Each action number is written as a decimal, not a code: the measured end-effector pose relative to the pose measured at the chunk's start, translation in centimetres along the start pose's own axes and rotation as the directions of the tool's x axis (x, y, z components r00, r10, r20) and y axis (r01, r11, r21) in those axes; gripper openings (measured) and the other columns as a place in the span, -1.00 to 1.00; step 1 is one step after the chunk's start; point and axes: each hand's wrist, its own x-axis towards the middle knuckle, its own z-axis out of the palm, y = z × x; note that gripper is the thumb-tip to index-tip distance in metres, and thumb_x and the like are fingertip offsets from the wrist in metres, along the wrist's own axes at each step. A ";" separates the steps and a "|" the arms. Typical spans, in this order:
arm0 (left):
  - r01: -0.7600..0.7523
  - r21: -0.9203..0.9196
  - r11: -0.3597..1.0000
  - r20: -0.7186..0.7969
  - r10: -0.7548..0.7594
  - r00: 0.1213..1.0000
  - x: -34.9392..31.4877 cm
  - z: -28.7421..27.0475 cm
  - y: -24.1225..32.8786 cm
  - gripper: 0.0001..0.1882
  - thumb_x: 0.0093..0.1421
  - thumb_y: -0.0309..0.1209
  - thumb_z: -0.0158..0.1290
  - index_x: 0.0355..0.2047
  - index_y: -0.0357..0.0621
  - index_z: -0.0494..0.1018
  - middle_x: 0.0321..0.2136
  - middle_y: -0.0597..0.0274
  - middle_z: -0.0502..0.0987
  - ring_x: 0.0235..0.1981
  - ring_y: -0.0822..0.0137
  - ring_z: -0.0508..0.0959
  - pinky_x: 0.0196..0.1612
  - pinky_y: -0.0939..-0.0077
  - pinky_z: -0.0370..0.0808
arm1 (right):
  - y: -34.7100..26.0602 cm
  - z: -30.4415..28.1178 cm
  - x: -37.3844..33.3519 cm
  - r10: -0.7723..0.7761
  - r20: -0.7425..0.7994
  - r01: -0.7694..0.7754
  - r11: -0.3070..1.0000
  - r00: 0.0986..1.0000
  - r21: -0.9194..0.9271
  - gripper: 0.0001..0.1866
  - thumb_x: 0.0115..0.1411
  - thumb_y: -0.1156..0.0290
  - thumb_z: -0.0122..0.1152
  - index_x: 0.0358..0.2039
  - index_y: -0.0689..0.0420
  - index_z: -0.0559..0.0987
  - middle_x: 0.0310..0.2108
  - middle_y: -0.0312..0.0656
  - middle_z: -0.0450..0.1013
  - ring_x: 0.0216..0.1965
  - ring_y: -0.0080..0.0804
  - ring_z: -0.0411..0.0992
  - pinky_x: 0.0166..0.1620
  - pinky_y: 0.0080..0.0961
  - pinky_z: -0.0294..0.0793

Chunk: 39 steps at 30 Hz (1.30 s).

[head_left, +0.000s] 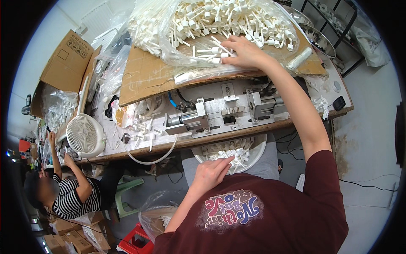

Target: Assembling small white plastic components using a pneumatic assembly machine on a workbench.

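Note:
At the far side of the bench, my right hand [241, 51] reaches to the near edge of a heap of white plastic scoops [220, 19]. Its thumb and fingers are around a few loose scoops [216, 50]. My left hand [211, 172] lies at the near rim of a round white basket [256, 157] on my lap. The basket holds many small white plastic pieces [237, 155]. The left fingers are stretched out over these pieces; the thumb is hidden.
A metal clamping fixture [228, 112] stands on the bench, below a cardboard sheet [146, 78] that carries the heap in clear plastic. To the left are a white fan [85, 134], loose white pieces [146, 129] and a hose loop [148, 162]. Another person [76, 190] sits farther left.

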 end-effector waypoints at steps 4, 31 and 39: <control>-0.011 0.030 0.999 0.023 0.011 1.000 0.0 -0.4 0.0 -0.66 0.14 -0.48 0.16 -0.04 -0.05 0.53 -0.51 0.27 0.54 -0.58 0.28 0.56 -0.49 0.39 0.50 | 0.4 -0.6 -1.1 0.009 -0.020 -0.009 1.000 1.000 0.005 -0.33 0.13 -0.23 0.20 0.04 0.06 0.54 0.02 -0.09 0.41 0.04 -0.12 0.39 0.07 -0.24 0.40; -0.017 0.047 0.999 -0.006 0.017 1.000 -0.2 -0.4 0.0 -0.64 0.13 -0.48 0.18 -0.02 -0.07 0.52 -0.47 0.26 0.56 -0.57 0.27 0.56 -0.49 0.39 0.50 | 4.1 0.4 -5.9 -0.020 -0.404 0.092 0.983 0.915 0.159 -0.67 0.21 0.07 0.24 -0.25 0.09 0.58 -0.36 -0.17 0.55 -0.35 -0.19 0.53 -0.23 -0.35 0.49; 0.234 -0.531 0.814 -0.102 -0.336 0.936 2.1 -1.4 0.5 -0.67 0.23 -0.54 0.13 0.02 -0.22 0.51 -0.29 0.09 0.65 -0.44 0.44 0.63 -0.38 0.58 0.55 | -2.9 -1.4 -10.1 -0.160 -0.688 0.341 0.931 0.708 0.134 -0.75 0.16 0.24 0.32 -0.22 0.10 0.59 -0.38 -0.23 0.54 -0.52 -0.38 0.45 -0.47 -0.50 0.42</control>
